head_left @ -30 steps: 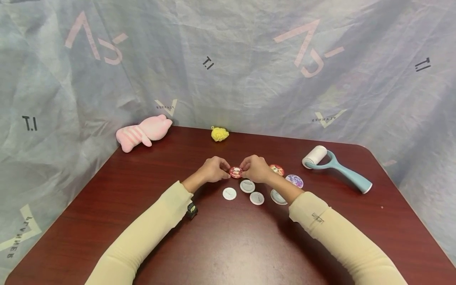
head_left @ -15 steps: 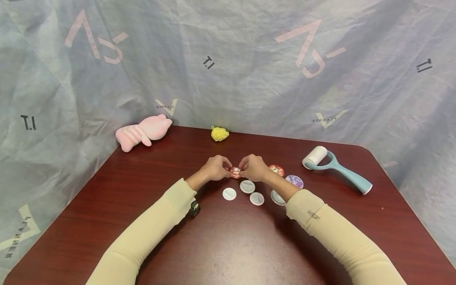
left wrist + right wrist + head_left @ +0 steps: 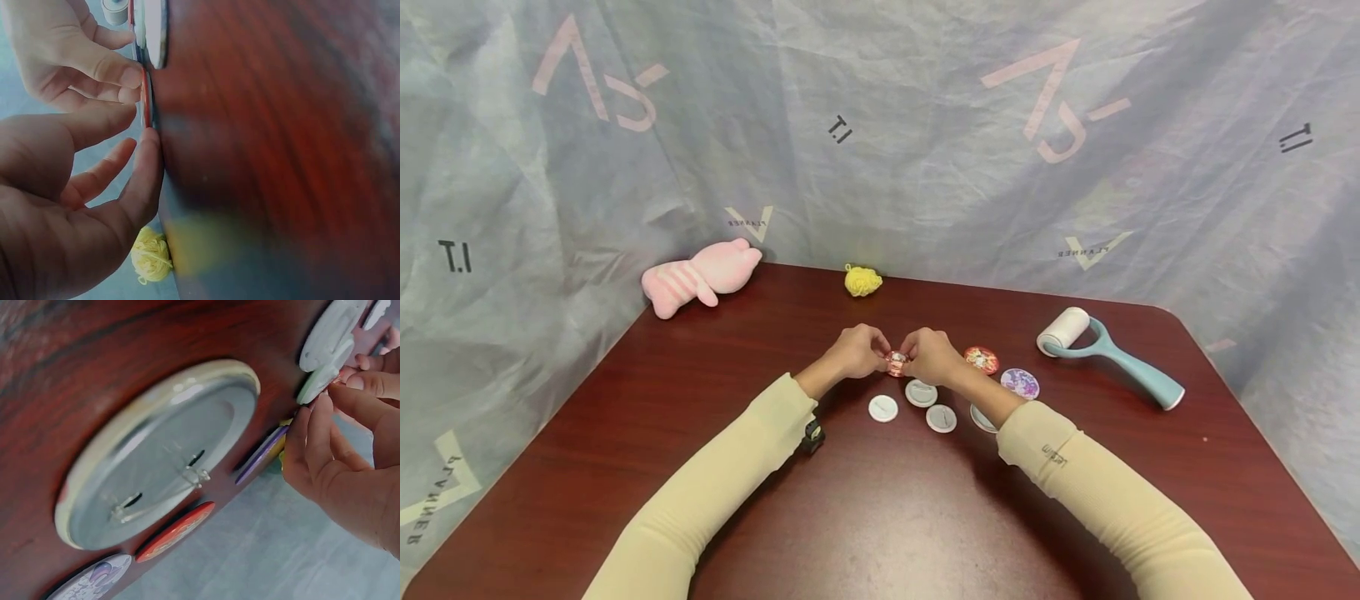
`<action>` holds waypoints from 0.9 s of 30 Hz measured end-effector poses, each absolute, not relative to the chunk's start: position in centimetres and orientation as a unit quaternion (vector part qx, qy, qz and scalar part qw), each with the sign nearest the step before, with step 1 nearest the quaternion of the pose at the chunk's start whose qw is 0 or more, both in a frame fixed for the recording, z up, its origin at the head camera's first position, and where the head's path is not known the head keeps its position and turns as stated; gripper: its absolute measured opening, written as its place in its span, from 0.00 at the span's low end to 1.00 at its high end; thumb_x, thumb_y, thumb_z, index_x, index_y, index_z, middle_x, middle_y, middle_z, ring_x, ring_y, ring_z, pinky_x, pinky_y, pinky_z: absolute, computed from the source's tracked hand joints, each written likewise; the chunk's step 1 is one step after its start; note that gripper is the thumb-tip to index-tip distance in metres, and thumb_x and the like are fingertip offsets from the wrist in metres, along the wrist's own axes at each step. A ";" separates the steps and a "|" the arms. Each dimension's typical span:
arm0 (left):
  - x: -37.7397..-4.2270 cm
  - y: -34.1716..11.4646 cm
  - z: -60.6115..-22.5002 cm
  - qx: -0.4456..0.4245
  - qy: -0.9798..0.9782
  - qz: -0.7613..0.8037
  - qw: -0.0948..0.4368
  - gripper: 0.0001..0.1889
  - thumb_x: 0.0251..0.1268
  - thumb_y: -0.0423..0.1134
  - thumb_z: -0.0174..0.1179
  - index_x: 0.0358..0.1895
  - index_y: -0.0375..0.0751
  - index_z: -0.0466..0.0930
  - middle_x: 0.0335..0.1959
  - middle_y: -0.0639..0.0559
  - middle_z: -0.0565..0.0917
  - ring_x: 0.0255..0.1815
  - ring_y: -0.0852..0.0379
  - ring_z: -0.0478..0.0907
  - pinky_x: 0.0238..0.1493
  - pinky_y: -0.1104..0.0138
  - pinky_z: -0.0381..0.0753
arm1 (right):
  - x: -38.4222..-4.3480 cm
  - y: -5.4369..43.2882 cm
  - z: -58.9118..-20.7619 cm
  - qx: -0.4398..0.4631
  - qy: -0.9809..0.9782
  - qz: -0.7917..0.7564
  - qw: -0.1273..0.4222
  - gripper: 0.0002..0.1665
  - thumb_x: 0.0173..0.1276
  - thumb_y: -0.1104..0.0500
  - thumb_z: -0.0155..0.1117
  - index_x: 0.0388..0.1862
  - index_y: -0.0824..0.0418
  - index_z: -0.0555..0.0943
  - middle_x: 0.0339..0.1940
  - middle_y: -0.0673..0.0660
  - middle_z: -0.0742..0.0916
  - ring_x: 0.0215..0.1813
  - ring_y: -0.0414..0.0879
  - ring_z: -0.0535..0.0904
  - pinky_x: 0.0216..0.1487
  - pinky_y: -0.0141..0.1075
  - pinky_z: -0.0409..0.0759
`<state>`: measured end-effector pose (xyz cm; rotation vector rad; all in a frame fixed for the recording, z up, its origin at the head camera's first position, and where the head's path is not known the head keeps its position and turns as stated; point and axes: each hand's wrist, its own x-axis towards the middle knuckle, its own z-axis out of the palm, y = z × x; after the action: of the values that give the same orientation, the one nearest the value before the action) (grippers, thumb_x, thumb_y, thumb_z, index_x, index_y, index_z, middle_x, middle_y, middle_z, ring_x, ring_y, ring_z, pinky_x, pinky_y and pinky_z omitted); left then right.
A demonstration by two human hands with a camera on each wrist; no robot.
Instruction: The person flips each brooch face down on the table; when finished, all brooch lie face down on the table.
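A small round red pin badge (image 3: 896, 363) sits between both hands over the table, picture side up. The left hand (image 3: 853, 352) pinches its left edge with thumb and finger, and the right hand (image 3: 932, 357) holds the opposite edge; the fingers cover part of it. From the left wrist, the badge (image 3: 147, 100) appears edge-on. Just nearer the person lie face-down badges with pins showing: one pale badge (image 3: 921, 392), a second badge (image 3: 942, 418) and a white badge (image 3: 883, 408). A larger face-down badge (image 3: 162, 456) is partly hidden by the right forearm in the head view.
Right of the hands lie a red picture badge (image 3: 981, 360) and a purple picture badge (image 3: 1020, 384). A lint roller (image 3: 1112, 354) with a blue handle is farther right. Yellow yarn (image 3: 862, 282) and a pink plush toy (image 3: 703, 277) sit at the back, before a grey curtain (image 3: 880, 150).
Both hands stay at the red badge, which tilts slightly between the fingers. The right forearm has shifted a little left, uncovering more of the red and purple badges.
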<state>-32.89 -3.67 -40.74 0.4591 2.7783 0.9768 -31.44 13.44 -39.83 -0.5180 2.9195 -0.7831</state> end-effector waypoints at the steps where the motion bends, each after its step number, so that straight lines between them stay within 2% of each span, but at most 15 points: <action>1: -33.0 -3.7 -40.8 0.155 0.929 0.326 0.080 0.09 0.55 0.36 0.72 0.39 0.42 0.86 0.30 0.54 0.84 0.39 0.56 0.78 0.43 0.66 0.76 | -31.5 13.4 -39.9 -0.169 0.952 -0.254 0.036 0.09 0.55 0.67 0.73 0.36 0.65 0.86 0.30 0.55 0.88 0.33 0.44 0.81 0.36 0.35 0.78; 9: -33.1 -4.0 -40.6 0.159 0.926 0.330 0.088 0.07 0.54 0.34 0.71 0.37 0.42 0.86 0.27 0.53 0.82 0.34 0.57 0.74 0.36 0.68 0.72 | -31.5 13.3 -40.0 -0.164 0.951 -0.258 0.035 0.08 0.55 0.67 0.72 0.36 0.64 0.87 0.29 0.55 0.87 0.34 0.45 0.80 0.35 0.35 0.78; 17: -33.0 -4.1 -40.9 0.146 0.905 0.382 0.119 0.07 0.56 0.31 0.71 0.38 0.40 0.85 0.24 0.53 0.81 0.24 0.60 0.81 0.26 0.72 0.76 | -31.4 13.3 -40.0 -0.134 0.947 -0.289 0.039 0.08 0.55 0.67 0.73 0.35 0.65 0.86 0.30 0.55 0.87 0.35 0.46 0.80 0.35 0.35 0.77; 27: -33.1 -4.5 -41.3 0.145 0.874 0.442 0.142 0.07 0.56 0.27 0.70 0.38 0.35 0.85 0.26 0.51 0.82 0.25 0.59 0.81 0.31 0.68 0.83 | -31.3 13.5 -40.1 -0.110 0.939 -0.322 0.052 0.09 0.52 0.68 0.76 0.34 0.62 0.86 0.30 0.55 0.88 0.36 0.46 0.83 0.37 0.37 0.79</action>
<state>-33.14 -4.55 -41.30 0.4172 2.5228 1.2750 -31.33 13.54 -40.07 -0.3348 2.8556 -0.9798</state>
